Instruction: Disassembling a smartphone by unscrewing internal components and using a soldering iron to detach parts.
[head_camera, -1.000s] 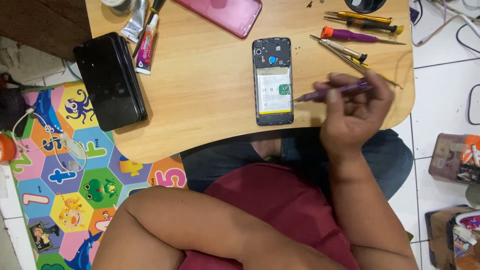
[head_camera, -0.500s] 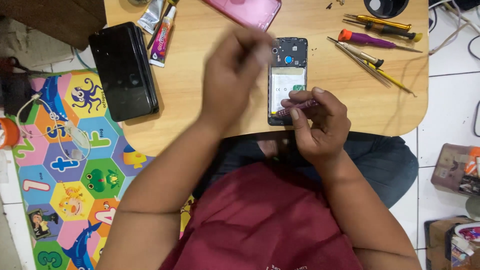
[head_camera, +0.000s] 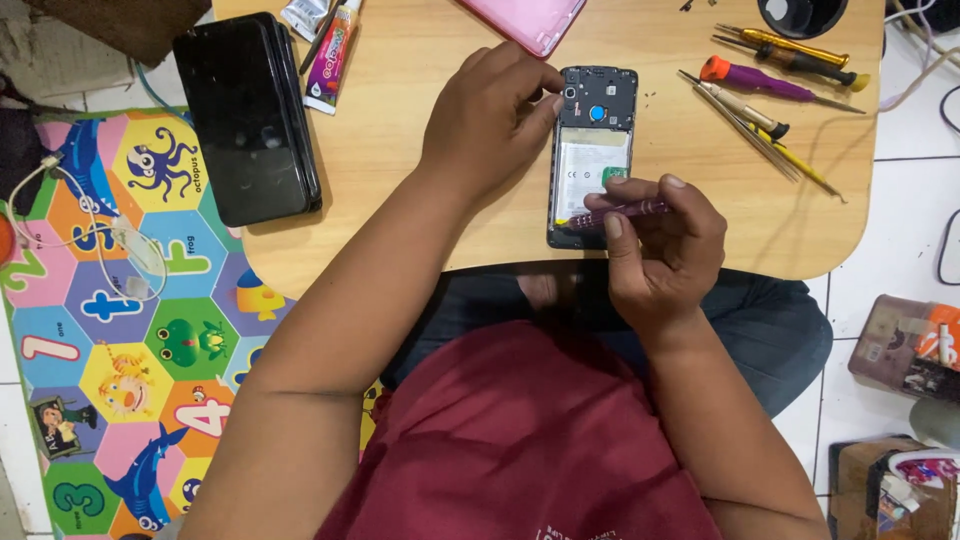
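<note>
1. Although the back cover has already been taken off, the opened phone is still largely assembled: the battery and the dark inner frame around the camera are seen in place, so the stripping-down is judged to be at an early stage, with the inner parts still to be freed.
2. The phone is laid flat on the wooden table, its back upward and its lower end close to the near edge.
3. The left hand is set against the phone's upper left edge, the fingertips pressed to the frame beside the camera; it steadies the phone there rather than lifting it.
4. The right hand is curled over the phone's lower end, and a purple screwdriver is pinched between thumb and fingers, lying nearly level across the phone just below the battery.
5. Whether the tip is seated in a screw cannot be told.
6. To the right of the phone, several spare screwdrivers and thin tweezers are spread out, well apart from it.
7. To the left of the phone, a stack of dark phones and a glue tube are seen; beyond its upper end, a pink cover is lying.
</note>
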